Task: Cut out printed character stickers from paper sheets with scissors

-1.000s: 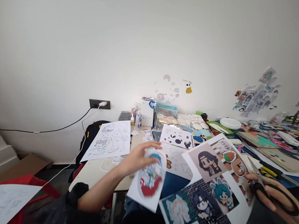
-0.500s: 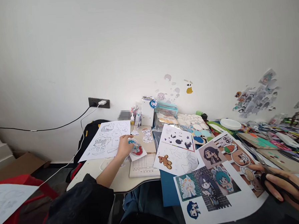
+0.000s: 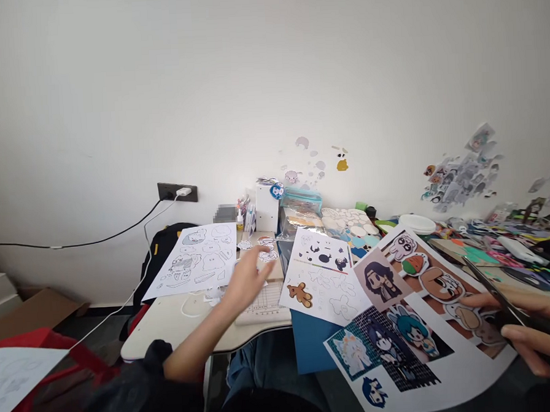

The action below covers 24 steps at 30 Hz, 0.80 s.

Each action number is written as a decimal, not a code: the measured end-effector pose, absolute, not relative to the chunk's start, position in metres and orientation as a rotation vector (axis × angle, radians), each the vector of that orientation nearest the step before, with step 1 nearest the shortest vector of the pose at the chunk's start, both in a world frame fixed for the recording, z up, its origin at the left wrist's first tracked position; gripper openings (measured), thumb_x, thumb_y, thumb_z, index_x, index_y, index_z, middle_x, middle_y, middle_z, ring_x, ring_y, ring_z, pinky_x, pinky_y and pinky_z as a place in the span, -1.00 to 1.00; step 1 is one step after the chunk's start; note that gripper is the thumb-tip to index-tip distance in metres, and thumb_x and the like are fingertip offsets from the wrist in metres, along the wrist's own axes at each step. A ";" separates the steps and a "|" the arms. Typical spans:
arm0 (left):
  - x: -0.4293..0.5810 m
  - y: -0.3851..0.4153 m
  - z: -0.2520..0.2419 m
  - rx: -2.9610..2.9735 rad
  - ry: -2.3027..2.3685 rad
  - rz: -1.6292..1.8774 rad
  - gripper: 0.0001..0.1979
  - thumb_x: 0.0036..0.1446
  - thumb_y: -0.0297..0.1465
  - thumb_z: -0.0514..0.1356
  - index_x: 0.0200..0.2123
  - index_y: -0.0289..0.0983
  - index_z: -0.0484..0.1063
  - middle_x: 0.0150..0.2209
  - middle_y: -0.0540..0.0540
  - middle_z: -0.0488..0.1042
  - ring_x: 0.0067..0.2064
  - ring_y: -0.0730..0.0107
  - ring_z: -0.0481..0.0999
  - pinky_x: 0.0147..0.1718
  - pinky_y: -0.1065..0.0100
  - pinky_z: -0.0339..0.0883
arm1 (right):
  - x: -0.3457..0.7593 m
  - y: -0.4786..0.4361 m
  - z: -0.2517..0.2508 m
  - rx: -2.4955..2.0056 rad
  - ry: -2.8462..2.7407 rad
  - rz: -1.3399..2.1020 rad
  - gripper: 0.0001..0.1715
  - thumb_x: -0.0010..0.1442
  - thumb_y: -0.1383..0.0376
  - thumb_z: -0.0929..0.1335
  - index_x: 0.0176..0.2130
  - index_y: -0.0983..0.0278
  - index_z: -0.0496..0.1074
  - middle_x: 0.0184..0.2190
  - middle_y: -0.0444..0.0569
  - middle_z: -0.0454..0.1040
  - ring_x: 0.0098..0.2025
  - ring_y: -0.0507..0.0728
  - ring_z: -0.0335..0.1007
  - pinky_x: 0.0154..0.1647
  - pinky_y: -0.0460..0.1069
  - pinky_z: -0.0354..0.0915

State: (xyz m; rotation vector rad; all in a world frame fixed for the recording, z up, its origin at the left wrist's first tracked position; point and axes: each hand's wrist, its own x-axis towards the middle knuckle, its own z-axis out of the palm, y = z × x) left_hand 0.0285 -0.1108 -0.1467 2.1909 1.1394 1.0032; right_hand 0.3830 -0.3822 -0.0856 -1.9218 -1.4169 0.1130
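My left hand (image 3: 247, 279) hovers with fingers spread and empty over a grid-lined pad (image 3: 267, 303) on the small beige table (image 3: 170, 325). Small cut-out figures (image 3: 267, 247) lie just beyond its fingertips. My right hand (image 3: 528, 331) at the right edge grips black scissors (image 3: 496, 290), blades pointing up and left. Its fingers also rest on a large printed sheet of colour cartoon characters (image 3: 401, 328), which tilts up over my lap.
A line-drawing sheet (image 3: 197, 259) and a sheet with a brown bear (image 3: 325, 277) lie on the table. Behind them are a white box (image 3: 268, 209) and a black backpack (image 3: 166, 248). Craft clutter (image 3: 498, 249) fills the right table. A red chair (image 3: 43, 359) is at left.
My left hand carried a red and blue cut-out away from me, set it down on the small table, and is now drawn back empty. The cartoon sheet shifted right.
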 end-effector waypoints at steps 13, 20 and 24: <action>0.065 -0.173 -0.113 1.541 0.448 0.884 -0.40 -0.10 -0.27 0.35 0.02 -0.25 0.28 0.06 -0.28 0.39 0.10 0.08 0.37 0.02 0.07 0.29 | 0.285 -0.361 0.018 -1.543 -1.739 0.278 -0.74 0.07 0.13 0.45 -0.22 0.18 0.56 -0.70 -0.12 0.31 -0.69 0.04 0.28 -0.75 -0.11 0.12; 0.063 -0.183 -0.110 1.651 0.262 0.583 -0.56 0.03 -0.23 0.27 -0.01 -0.22 0.41 0.03 -0.19 0.48 0.06 0.06 0.44 0.07 0.02 0.26 | 0.295 -0.351 0.027 -1.481 -1.750 0.436 -0.76 0.12 0.19 0.43 -0.18 0.18 0.54 -0.72 -0.18 0.33 -0.66 0.03 0.32 -0.64 -0.12 0.24; 0.066 -0.195 -0.103 1.867 0.357 0.666 -0.50 0.03 -0.21 0.25 0.08 -0.10 0.37 0.07 -0.08 0.45 0.16 0.11 0.33 0.13 0.07 0.19 | 0.297 -0.341 0.028 -1.500 -1.783 0.442 -0.73 0.14 0.15 0.42 -0.16 0.20 0.51 -0.73 -0.20 0.33 -0.65 0.01 0.31 -0.64 -0.14 0.23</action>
